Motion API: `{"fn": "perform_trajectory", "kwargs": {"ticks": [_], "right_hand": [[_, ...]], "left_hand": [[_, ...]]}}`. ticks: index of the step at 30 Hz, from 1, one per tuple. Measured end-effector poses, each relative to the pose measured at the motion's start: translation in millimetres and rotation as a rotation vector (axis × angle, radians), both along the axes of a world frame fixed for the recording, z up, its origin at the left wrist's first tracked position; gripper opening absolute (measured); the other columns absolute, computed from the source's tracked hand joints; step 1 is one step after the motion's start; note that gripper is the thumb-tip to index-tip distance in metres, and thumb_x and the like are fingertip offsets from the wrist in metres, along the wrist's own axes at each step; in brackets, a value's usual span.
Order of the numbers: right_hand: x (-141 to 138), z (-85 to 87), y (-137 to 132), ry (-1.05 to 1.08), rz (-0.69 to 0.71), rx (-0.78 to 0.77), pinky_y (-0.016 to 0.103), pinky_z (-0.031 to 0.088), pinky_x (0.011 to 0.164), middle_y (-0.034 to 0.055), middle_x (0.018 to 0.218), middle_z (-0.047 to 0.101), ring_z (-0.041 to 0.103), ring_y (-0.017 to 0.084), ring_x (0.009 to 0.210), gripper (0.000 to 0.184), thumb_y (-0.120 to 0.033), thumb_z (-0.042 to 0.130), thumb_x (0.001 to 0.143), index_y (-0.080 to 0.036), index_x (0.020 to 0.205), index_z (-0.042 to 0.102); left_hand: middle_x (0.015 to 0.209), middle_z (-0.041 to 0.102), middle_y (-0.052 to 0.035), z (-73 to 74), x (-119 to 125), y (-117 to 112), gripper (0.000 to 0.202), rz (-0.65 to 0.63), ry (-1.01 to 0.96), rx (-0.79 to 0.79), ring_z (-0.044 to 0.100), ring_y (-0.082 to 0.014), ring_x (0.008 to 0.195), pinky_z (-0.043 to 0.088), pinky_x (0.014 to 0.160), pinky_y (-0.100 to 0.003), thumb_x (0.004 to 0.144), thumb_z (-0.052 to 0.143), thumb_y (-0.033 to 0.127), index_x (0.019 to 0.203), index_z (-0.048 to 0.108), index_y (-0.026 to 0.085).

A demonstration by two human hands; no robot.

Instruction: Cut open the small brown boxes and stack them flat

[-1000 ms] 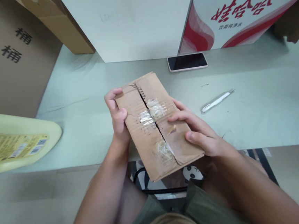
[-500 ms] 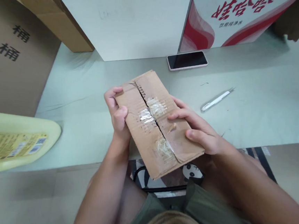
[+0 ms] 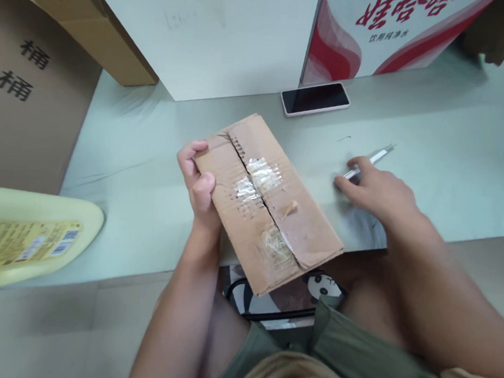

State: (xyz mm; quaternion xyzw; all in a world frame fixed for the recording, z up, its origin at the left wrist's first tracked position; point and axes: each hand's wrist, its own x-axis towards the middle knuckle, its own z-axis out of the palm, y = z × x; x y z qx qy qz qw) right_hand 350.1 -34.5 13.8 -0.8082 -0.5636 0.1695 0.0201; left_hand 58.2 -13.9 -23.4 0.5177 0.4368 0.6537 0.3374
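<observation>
My left hand (image 3: 197, 178) is closed on the left edge of a flat cardboard box (image 3: 228, 210), thumb on its top face. The box is tilted above the table's front edge. Its top has a lengthwise seam, patches of clear tape and a small torn spot. My right hand (image 3: 377, 191) is over the table to the right of the box, thumb and index finger apart on either side of a slim white utility knife (image 3: 378, 155). The knife lies on the table, its thin pointed end away from me; the fingers partly cover its near end.
A phone (image 3: 316, 99) lies beyond the box, before a white carton (image 3: 229, 46) and a red-and-white carton (image 3: 335, 49). On the left are a yellow bottle (image 3: 85, 221) and brown cartons (image 3: 55, 119). Below the table edge, a panda-printed item (image 3: 323, 286) is near my legs.
My right hand has let go of the box and moved right to the utility knife. My left hand still holds the box in nearly the same place.
</observation>
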Motion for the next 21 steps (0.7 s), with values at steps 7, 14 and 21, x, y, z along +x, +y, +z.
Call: {"fn": "perform_trajectory", "kwargs": {"ticks": [7, 14, 21], "right_hand": [[-24, -9.8, -2, 0.13, 0.302, 0.071, 0.032, 0.032, 0.061, 0.004, 0.069, 0.064, 0.055, 0.023, 0.063, 0.017, -0.04, 0.057, 0.089, -0.024, 0.092, 0.06], [-31, 2.8, -11, 0.697, 0.134, 0.482, 0.033, 0.045, 0.063, -0.0027, 0.065, 0.056, 0.055, 0.018, 0.059, 0.02, -0.031, 0.053, 0.089, -0.025, 0.106, 0.063], [-31, 3.5, -22, 1.091, 0.067, 0.788, 0.036, 0.049, 0.06, -0.0038, 0.064, 0.051, 0.056, 0.017, 0.055, 0.019, -0.043, 0.067, 0.085, -0.03, 0.096, 0.059]], "left_hand": [[0.115, 0.058, -0.0054, -4.7, 2, 4, 0.045, -0.038, -0.123, 0.101, 0.057, -0.0305, 0.115, 0.049, 0.1, -0.046, 0.078, 0.061, 0.055, 0.116, 0.056, 0.031], [0.111, 0.056, -0.0053, 1.2, 1, 1, 0.044, -0.026, -0.089, 0.054, 0.057, -0.0285, 0.109, 0.049, 0.096, -0.043, 0.079, 0.062, 0.055, 0.115, 0.056, 0.03], [0.109, 0.057, -0.0044, 6.1, 4, 0, 0.036, -0.042, -0.162, 0.087, 0.056, -0.0241, 0.105, 0.048, 0.095, -0.037, 0.079, 0.063, 0.038, 0.113, 0.059, 0.028]]}}
